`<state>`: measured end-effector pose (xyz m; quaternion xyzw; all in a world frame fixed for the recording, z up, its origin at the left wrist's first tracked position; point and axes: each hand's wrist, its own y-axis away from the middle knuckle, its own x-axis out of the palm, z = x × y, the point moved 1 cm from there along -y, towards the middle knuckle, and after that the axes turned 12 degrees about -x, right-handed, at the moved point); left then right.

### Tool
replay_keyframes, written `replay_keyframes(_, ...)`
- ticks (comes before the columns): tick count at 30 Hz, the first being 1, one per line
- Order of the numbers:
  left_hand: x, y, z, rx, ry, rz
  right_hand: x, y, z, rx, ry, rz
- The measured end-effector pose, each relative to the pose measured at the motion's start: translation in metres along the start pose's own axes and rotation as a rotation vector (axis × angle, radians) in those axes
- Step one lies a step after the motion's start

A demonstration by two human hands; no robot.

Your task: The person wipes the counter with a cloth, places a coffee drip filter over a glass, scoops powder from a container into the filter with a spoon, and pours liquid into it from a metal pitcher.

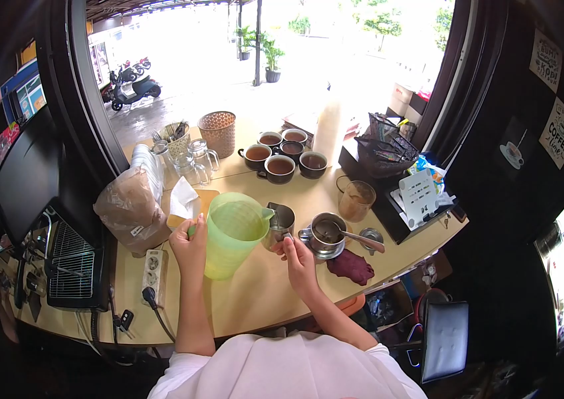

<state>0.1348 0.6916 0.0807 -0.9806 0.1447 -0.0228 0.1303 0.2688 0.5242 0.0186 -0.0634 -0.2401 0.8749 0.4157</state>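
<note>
My left hand (pixel 190 245) is closed around the handle of a translucent green plastic pitcher (pixel 228 247). The pitcher stands close to upright, its spout towards a metal jug (pixel 280 221) on its right. My right hand (pixel 297 261) has its fingers closed at the near side of that jug, apparently on its handle. Right of the jug sits a metal pot (pixel 328 227) with dark contents and a spoon (pixel 363 240) resting across it. A dark red cloth (pixel 351 267) lies near my right forearm.
Several black cups (pixel 280 167) of brown liquid stand behind the jug. Glass mugs (pixel 192 166), a woven basket (pixel 217 134) and a plastic bag (pixel 134 209) are at back left. A clear plastic cup (pixel 356 201) stands right. A power strip (pixel 154 272) lies near my left forearm.
</note>
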Motion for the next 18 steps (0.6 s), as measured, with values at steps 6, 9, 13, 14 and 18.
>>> replay_keyframes(6, 0.0016, -0.0002, -0.0001, 0.002, -0.010, -0.002, -0.0014, 0.0012, -0.0013, 0.006, -0.004, -0.011)
replay_keyframes(9, 0.0020, -0.0003, 0.0000, 0.013, -0.011, -0.002, -0.0031, 0.0018, -0.0059, 0.018, 0.003, -0.008)
replay_keyframes(13, 0.0032, 0.0014, -0.0037, 0.002, -0.013, 0.000, -0.0028, 0.0013, -0.0029, 0.017, 0.001, -0.007)
replay_keyframes(14, 0.0031, 0.0016, -0.0041, 0.001, -0.014, 0.001, -0.0032, 0.0016, -0.0035, 0.018, 0.009, 0.003)
replay_keyframes(18, 0.0027, 0.0017, -0.0048, 0.009, -0.011, 0.000, -0.0041, 0.0021, -0.0054, 0.026, 0.016, 0.020)
